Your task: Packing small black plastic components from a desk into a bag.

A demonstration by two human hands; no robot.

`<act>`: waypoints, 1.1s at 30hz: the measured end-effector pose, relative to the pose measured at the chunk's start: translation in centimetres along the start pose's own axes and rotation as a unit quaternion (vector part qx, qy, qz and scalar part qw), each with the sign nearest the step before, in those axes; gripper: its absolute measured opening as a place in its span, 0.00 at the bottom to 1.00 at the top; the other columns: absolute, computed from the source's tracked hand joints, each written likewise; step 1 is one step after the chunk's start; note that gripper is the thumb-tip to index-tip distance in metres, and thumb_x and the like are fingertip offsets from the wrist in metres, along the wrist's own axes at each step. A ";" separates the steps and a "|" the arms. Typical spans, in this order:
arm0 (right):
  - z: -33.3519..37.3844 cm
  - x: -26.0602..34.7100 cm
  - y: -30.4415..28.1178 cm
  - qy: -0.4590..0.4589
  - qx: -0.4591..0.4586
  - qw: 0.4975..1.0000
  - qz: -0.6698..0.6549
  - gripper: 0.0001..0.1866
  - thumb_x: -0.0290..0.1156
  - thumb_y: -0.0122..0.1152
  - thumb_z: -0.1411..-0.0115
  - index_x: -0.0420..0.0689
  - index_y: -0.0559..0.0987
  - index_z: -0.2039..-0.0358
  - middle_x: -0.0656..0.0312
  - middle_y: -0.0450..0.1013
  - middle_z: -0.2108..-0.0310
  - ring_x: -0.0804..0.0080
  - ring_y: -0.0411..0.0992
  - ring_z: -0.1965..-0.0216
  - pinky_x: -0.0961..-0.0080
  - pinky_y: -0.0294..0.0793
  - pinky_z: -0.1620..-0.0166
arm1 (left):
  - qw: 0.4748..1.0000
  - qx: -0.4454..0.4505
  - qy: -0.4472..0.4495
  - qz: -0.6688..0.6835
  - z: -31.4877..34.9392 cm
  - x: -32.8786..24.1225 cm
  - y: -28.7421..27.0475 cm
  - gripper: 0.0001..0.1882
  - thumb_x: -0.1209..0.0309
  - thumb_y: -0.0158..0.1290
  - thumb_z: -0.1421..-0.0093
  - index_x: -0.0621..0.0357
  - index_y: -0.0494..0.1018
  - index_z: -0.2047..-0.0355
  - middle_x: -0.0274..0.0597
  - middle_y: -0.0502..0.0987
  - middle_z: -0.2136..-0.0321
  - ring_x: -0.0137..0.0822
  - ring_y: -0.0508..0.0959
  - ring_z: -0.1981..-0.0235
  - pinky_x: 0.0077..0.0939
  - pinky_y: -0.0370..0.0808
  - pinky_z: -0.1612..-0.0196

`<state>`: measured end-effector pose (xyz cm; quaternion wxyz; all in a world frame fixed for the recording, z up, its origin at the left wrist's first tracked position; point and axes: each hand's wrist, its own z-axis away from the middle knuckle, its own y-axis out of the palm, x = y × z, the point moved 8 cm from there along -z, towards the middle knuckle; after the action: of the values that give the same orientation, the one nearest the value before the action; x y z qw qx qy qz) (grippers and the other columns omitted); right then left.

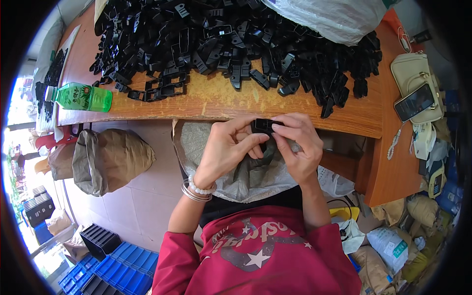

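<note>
Between my two hands, just off the table's front edge, is a small black plastic part [264,125] with a hollow, box-like shape. My left hand [236,139] pinches it from the left with thumb and fingers. On its other side my right hand [298,142] grips it with thumb and fingertips. Below the hands an open woven sack [196,147] lies across my lap, its mouth against the table edge. A large heap of similar black plastic parts [162,44] covers the far part of the table, with several loose ones nearer its front.
A green bottle [83,97] lies at the wooden table's [211,105] left end. A white sack [329,19] rests on the heap. To the right are a cream handbag [413,69] and a phone [414,102]. Brown sacks [115,160] and blue crates [125,268] stand on the floor.
</note>
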<state>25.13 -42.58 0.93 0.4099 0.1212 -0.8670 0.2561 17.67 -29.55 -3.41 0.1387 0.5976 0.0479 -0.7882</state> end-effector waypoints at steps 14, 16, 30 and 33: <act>-0.5 -1.1 1.1 0.111 0.013 0.986 -0.122 0.13 0.21 0.65 0.46 0.37 0.79 0.59 0.55 0.75 0.61 0.66 0.73 0.60 0.77 0.71 0.56 | 0.935 -0.103 0.273 -0.199 1.0 -3.8 -0.4 0.19 0.78 0.59 0.46 0.61 0.71 0.52 0.45 0.79 0.63 0.33 0.81 0.65 0.23 0.77 0.67; -1.5 -1.1 1.5 0.059 0.098 0.990 -0.084 0.07 0.21 0.65 0.48 0.37 0.81 0.66 0.57 0.76 0.65 0.64 0.73 0.62 0.73 0.72 0.58 | 0.931 -0.144 0.271 -0.196 -0.6 -3.4 -2.7 0.20 0.73 0.62 0.47 0.59 0.72 0.54 0.42 0.76 0.65 0.35 0.79 0.70 0.25 0.76 0.68; -4.9 -0.6 5.7 -0.054 0.079 0.970 0.222 0.12 0.19 0.54 0.49 0.33 0.78 0.62 0.55 0.70 0.65 0.57 0.69 0.60 0.66 0.69 0.57 | 0.908 -0.282 0.172 -0.258 -1.9 -2.4 -7.2 0.12 0.80 0.49 0.44 0.62 0.71 0.57 0.45 0.76 0.74 0.35 0.78 0.78 0.25 0.73 0.75; -5.3 -1.0 5.8 -0.061 0.105 0.953 0.276 0.11 0.19 0.56 0.51 0.36 0.80 0.65 0.55 0.69 0.64 0.60 0.68 0.60 0.66 0.67 0.58 | 0.974 -0.198 0.107 0.018 -1.8 -1.1 -7.8 0.11 0.82 0.45 0.39 0.67 0.71 0.56 0.40 0.76 0.73 0.28 0.77 0.80 0.15 0.72 0.79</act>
<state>26.76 -34.84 0.95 0.2544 -0.0647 -0.8582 0.4412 17.44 -21.50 -3.56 0.2626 0.6401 0.2063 -0.6919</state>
